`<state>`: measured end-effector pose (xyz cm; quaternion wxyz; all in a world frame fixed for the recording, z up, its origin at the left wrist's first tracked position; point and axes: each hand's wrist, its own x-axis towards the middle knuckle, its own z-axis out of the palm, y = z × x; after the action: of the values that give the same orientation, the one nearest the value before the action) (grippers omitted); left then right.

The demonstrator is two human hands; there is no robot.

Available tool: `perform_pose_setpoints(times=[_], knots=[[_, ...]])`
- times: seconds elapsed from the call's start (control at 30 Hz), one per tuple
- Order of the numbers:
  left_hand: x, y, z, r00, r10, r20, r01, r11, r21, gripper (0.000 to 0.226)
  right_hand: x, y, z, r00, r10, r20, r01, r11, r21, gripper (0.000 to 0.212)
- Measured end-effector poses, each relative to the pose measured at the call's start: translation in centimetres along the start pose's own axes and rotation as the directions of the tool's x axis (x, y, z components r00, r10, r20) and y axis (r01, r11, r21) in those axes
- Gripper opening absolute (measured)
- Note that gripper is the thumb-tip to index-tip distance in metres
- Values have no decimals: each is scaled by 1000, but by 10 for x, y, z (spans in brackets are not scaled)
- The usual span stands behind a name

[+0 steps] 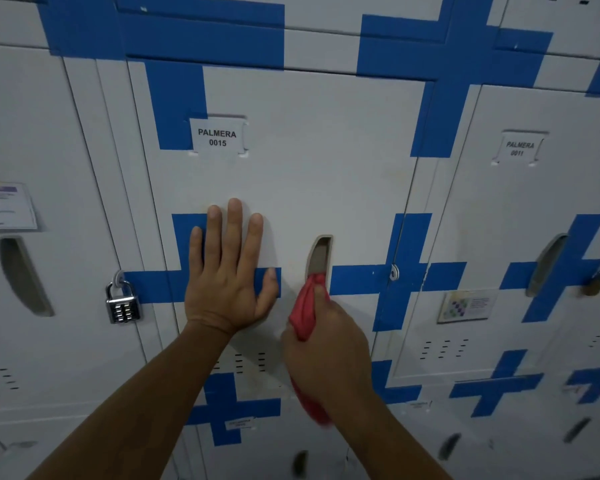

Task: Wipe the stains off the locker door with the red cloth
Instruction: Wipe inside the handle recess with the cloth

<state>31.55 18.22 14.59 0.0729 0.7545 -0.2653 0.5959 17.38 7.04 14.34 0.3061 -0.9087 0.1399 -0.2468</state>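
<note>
Red cloth at the handle slot

The right hand [326, 341] squeezes the soft, light red cloth [303, 315] against the locker door [309, 161]. The left hand [227, 271] lies flat and open on the door, holding nothing.

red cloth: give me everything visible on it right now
The red cloth looks like soft woven fabric, plain red, bunched and creased rather than folded. The right hand grips it in a closed fist; its upper end pokes out past the fingers and presses at the lower edge of the recessed handle slot on the locker door labelled PALMERA 0015. A loose tail hangs below the wrist, slightly blurred. The left hand lies flat on the door beside it, not touching the cloth.
</note>
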Motion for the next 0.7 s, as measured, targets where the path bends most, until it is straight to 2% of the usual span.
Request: perform_pose_setpoints(times=[0.07,0.13,0.23,0.27,0.33,0.4,0.47,0.5,0.6,0.7], knots=[[-1,-1,1,1000,5,-2,-5,1000,13,80,-5,2,-2,996,-3,89,18,985,-172,75],[0,-1,0,1000,11,4,-12,1000,23,81,2,-4,-12,985,-87,149,134,930,-342,60],[0,-2,0,1000,4,4,-4,1000,12,81,20,-23,-34,956,-133,260,252,824,-507,26],[0,-2,0,1000,3,-2,-3,1000,13,81,24,-25,-40,952,-167,258,288,779,-557,18],[0,-2,2,1000,8,-12,-8,1000,15,82,25,-18,-39,949,-253,190,313,677,-666,28],[-1,-2,2,1000,14,-19,-13,1000,21,81,18,-8,-32,955,-271,120,275,658,-701,44],[-1,-2,0,1000,12,-13,-12,1000,21,81,14,-5,-27,962,-227,152,266,645,-717,51],[-1,-1,-1,1000,11,-8,-11,1000,12,81,13,-3,-27,961,-210,182,277,681,-678,49],[-1,-2,-1,1000,7,-12,-7,1000,12,80,20,-1,-36,953,-253,169,303,841,-449,16],[1,-2,-1,1000,3,-5,-3,1000,3,81,40,-8,-46,961,-111,251,203,904,-377,25]])
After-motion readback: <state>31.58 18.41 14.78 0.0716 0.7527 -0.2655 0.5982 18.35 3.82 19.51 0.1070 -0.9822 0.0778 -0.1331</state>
